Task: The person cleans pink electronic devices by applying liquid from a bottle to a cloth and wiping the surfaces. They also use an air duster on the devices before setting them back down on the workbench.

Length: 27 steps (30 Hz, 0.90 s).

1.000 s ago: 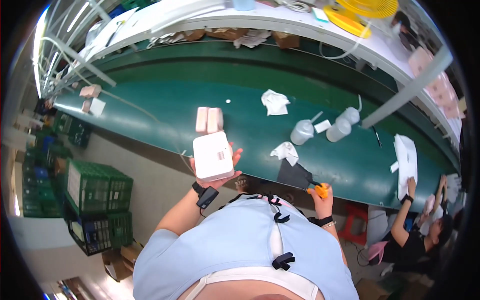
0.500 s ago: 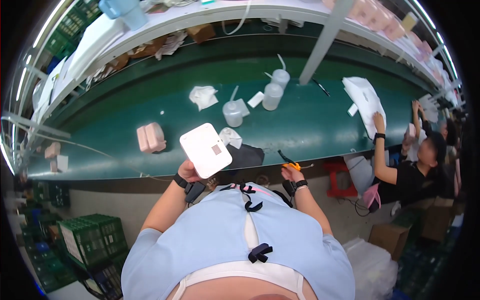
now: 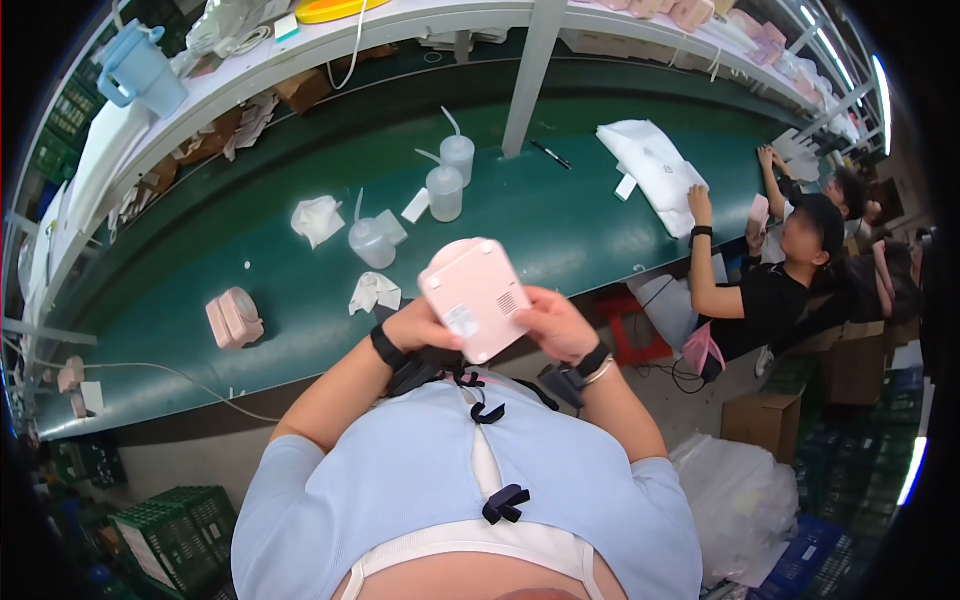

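Observation:
A pale pink, square device [image 3: 476,297] with rounded corners is held up between my hands at the bench's near edge. Its flat underside shows, with small feet, a slotted vent and a light label. My left hand [image 3: 420,330] grips the lower left edge, thumb across the face. On the right edge, close to the vent, my right hand [image 3: 558,325] is closed with its thumb on the face. Fingers behind the device are hidden. Just left of it lies a crumpled white cloth [image 3: 375,293].
Farther left stands a pink device [image 3: 234,318] on the green bench [image 3: 300,360]. Squeeze bottles [image 3: 372,243], another cloth [image 3: 317,220] and a pen [image 3: 550,154] lie beyond. An upright post [image 3: 532,80] supports the shelf. At right, a co-worker's hand [image 3: 698,203] touches white sheeting [image 3: 650,165].
The device has moved right and tilted. My right hand has come up from the bench edge onto it; the orange-handled tool it had is no longer visible. The whole view has turned.

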Motion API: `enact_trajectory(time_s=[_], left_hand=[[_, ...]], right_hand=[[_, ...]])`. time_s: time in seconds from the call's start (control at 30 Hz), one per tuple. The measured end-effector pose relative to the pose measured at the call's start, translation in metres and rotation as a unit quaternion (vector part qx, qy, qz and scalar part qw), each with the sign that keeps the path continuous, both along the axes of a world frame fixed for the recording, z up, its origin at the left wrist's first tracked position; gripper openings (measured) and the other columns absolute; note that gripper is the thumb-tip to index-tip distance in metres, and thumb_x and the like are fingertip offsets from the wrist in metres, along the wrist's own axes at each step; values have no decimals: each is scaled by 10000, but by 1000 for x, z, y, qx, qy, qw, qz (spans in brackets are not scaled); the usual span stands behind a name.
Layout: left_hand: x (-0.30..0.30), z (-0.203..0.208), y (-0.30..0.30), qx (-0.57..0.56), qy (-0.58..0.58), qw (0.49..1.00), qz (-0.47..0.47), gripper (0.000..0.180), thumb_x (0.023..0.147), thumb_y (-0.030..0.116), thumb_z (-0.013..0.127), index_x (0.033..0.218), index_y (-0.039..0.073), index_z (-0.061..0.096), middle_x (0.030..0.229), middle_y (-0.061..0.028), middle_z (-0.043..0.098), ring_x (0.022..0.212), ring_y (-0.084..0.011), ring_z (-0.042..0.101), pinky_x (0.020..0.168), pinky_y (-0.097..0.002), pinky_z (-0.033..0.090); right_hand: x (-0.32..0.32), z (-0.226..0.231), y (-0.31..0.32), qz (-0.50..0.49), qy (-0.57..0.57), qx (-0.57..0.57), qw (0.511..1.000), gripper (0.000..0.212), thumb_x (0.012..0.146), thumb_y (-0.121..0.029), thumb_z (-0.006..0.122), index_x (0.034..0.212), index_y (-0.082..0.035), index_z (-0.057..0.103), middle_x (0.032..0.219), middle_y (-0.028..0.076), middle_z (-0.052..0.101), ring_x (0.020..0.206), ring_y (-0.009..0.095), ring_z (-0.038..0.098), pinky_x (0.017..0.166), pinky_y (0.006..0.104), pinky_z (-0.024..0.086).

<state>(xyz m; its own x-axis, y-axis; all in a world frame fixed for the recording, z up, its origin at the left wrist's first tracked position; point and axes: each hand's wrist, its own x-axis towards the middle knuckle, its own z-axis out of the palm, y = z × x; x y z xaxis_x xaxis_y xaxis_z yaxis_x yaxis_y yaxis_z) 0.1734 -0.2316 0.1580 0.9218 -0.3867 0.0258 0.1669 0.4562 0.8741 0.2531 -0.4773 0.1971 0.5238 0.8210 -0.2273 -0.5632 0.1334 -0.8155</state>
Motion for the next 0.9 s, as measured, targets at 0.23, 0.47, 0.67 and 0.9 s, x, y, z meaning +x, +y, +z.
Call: enact_trajectory(time_s=[0.23, 0.47, 0.67, 0.9], left_hand=[[0, -8, 16, 125, 147, 966, 170, 654, 842, 102, 717, 1412, 35, 403, 1375, -87, 512, 1267, -200, 496, 1068, -402, 390], [-82, -42, 88, 216, 271, 900, 263, 505, 875, 195, 705, 1306, 19, 509, 1266, -88, 581, 1173, -165, 548, 1034, -376, 413], [-158, -53, 170, 286, 365, 766, 446, 618, 821, 365, 742, 1242, -40, 540, 1213, -162, 601, 1091, -218, 586, 928, -410, 470], [-189, -83, 292, 710, 300, 429, 470, 729, 727, 401, 789, 1262, -22, 531, 1308, -228, 531, 1187, -354, 536, 1007, -439, 426]], right_hand=[[124, -35, -81, -261, -249, -184, 914, 350, 891, -86, 660, 1218, 17, 591, 1124, 92, 672, 961, 153, 639, 856, 292, 503], [268, -199, -184, -377, -401, -536, 640, 518, 758, -366, 764, 1069, 32, 646, 972, 210, 696, 894, 329, 679, 830, 431, 509], [274, -225, -164, -336, -396, -563, 644, 558, 795, -285, 750, 1206, 49, 573, 1156, 260, 637, 1074, 384, 624, 934, 447, 470], [185, -199, -159, -429, -457, -536, 565, 344, 874, -188, 663, 1086, 73, 591, 973, 190, 646, 877, 304, 598, 863, 386, 484]])
